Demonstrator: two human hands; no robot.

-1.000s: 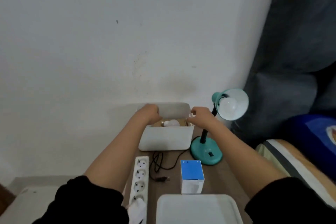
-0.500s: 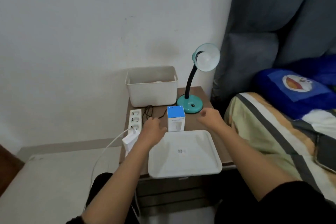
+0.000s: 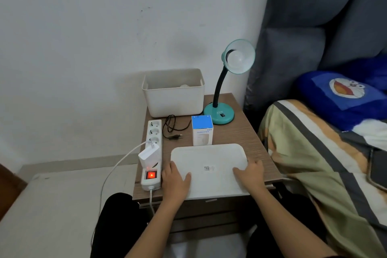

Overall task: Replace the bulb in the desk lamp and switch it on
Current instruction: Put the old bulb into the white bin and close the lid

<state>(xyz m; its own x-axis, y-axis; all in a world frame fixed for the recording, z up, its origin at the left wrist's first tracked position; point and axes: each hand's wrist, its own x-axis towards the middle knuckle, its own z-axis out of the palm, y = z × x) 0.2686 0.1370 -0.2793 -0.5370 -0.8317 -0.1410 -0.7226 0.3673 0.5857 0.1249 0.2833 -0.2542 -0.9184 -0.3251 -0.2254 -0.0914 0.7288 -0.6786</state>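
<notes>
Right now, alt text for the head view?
Both bare hands, left hand and right hand, rest on a flat white plastic lid on a brown wooden bedside table; behind stand an unlit teal gooseneck desk lamp and an open white bin.

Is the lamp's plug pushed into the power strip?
No: the lamp's black plug lies loose on the bedside table beside the power strip, whose only occupied socket holds a white charger.

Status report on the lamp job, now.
Left hand and right hand flat on white lid, no grip closed. Desk lamp unlit, bulb fitted, plug lying loose beside power strip. Small box before lamp base.
</notes>
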